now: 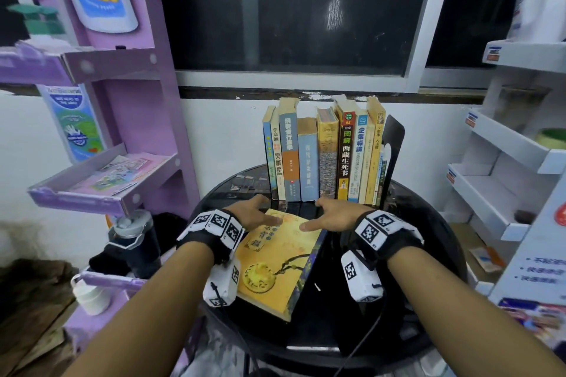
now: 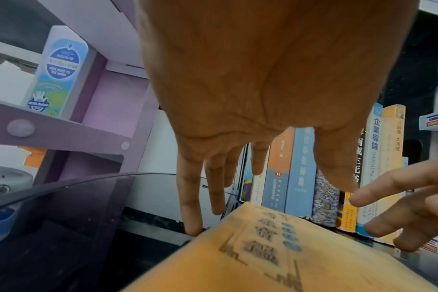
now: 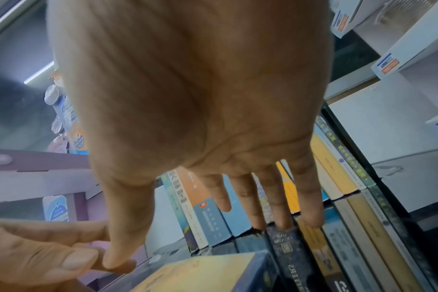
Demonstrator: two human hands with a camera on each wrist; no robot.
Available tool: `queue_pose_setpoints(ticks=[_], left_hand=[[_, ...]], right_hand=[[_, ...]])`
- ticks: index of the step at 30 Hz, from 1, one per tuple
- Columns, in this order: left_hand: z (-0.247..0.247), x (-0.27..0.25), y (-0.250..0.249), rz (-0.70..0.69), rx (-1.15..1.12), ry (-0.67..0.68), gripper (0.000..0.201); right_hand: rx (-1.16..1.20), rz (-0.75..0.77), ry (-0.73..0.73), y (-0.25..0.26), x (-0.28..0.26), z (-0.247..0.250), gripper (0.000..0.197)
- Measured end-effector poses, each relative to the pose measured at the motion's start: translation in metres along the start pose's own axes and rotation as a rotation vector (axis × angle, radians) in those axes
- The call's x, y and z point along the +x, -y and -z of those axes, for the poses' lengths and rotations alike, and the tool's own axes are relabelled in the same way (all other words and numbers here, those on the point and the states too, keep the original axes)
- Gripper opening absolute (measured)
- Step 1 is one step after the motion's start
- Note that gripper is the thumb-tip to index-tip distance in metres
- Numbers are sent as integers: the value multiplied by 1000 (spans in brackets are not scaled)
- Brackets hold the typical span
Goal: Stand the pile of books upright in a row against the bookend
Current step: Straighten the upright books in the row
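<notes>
A: While both hands hover, where is the last book?

B: Yellow book [image 1: 277,260] lies flat on the black table [image 1: 428,254], just in front of the standing row [image 1: 321,159] leaning on the bookend [image 1: 393,138]. Left hand [image 1: 252,214] and right hand [image 1: 332,216]: fingers spread over its far end, gripping nothing.

A: Handling?

B: Thick, stiff, probably heavy; glossy cover. Take both long edges. Only the row's left end is free; purple shelf [image 1: 101,187] stands near.

The black book spine [image 1: 344,156] reads "西藏生死书" under "02". The white spine [image 1: 360,159] beside it reads "企業導論". The purple shelf's poster [image 2: 59,77] reads "KIDS HEAD TO THE WASH".
</notes>
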State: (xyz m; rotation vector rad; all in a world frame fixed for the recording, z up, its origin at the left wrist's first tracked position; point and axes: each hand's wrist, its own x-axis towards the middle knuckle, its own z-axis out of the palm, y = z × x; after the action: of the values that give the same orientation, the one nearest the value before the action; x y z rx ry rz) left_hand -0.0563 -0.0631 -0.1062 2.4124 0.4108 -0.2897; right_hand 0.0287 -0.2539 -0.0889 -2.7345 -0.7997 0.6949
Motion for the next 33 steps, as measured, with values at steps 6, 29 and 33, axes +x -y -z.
queue_pose_setpoints(ticks=[6,29,33], left_hand=[[-5,2,3,87,154,88,98],[-10,5,6,13,331,96,106],[-8,5,6,14,321,78,107]], right_hand=[[-45,-64,43,9,8,-15,101],[40,-76,20,0,21,-25,117],[222,-102,12,4,8,-25,85]])
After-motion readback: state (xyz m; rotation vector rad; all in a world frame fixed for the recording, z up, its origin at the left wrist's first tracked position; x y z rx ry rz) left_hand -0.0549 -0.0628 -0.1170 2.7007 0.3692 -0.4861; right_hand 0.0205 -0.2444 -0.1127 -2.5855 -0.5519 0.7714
